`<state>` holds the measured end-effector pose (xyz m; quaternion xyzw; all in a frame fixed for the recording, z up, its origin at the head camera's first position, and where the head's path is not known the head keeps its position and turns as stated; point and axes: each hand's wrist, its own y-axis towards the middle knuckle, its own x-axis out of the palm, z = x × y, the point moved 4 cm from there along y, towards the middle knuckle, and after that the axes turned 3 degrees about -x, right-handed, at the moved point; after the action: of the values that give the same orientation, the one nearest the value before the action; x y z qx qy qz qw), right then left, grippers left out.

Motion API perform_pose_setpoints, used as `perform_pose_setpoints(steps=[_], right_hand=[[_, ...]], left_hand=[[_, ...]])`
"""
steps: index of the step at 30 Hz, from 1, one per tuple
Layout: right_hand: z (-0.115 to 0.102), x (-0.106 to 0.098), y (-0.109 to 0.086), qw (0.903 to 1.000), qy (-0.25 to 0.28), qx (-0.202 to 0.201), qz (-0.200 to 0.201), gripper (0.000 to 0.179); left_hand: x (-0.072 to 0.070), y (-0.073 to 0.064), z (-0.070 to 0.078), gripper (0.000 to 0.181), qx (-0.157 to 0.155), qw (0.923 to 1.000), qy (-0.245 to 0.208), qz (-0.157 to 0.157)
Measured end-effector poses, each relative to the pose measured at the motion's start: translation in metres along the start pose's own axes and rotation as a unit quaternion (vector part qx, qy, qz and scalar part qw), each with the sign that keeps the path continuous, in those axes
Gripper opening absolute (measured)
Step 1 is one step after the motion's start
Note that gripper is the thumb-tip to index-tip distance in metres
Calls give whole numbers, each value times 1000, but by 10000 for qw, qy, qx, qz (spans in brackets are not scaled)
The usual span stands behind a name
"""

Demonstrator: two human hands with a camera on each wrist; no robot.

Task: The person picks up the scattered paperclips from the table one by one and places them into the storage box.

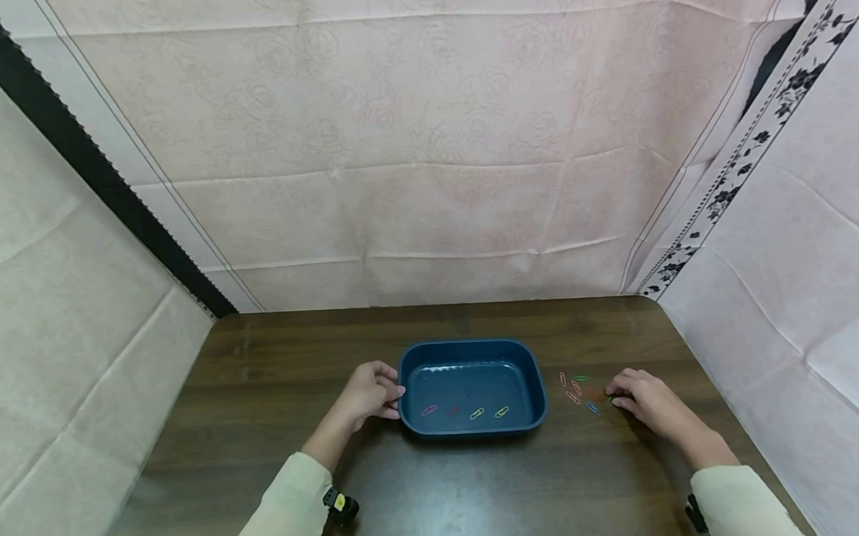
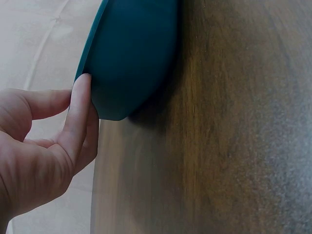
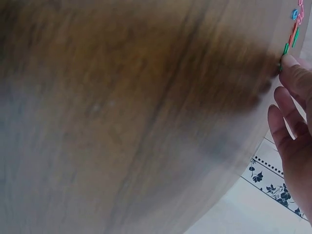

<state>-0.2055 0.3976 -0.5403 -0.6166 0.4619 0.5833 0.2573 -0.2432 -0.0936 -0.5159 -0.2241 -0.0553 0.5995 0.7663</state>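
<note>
A dark blue rectangular tray (image 1: 475, 440) stands on the table. My left hand (image 1: 372, 393) holds its left rim, fingertips at the edge; the left wrist view shows the hand (image 2: 48, 141) pinching the tray's wall (image 2: 131, 53). Inside the tray lie a pink paper clip (image 1: 428, 410), a faint red one and two yellow paper clips (image 1: 477, 414). To the right of the tray, my right hand (image 1: 644, 398) is down at the tabletop. Its thumb and fingertips pinch a green paper clip (image 3: 285, 49), partly hidden by the fingers.
Between the tray and my right hand lie several loose paper clips, among them a blue paper clip (image 1: 592, 408) and another green paper clip (image 1: 581, 378). The wooden table (image 1: 425, 492) meets pale patterned cloth (image 1: 427, 220) at the back and sides.
</note>
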Motion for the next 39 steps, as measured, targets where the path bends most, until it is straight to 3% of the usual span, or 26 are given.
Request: perform_pose_setpoints(steps=[14, 25, 32, 39], right_hand=[[-3, -3, 4, 9999, -21, 40, -107, 22], [2, -1, 7, 9974, 412, 273, -518, 21], [0, -2, 8, 9963, 556, 206, -621, 24], [-3, -2, 8, 9947, 617, 399, -721, 21]], left_hand=[[0, 0, -1, 28, 12, 10000, -9, -4], [0, -1, -1, 28, 66, 10000, -61, -15], [0, 0, -1, 28, 82, 10000, -33, -13], [-1, -1, -1, 28, 108, 9999, -40, 3]])
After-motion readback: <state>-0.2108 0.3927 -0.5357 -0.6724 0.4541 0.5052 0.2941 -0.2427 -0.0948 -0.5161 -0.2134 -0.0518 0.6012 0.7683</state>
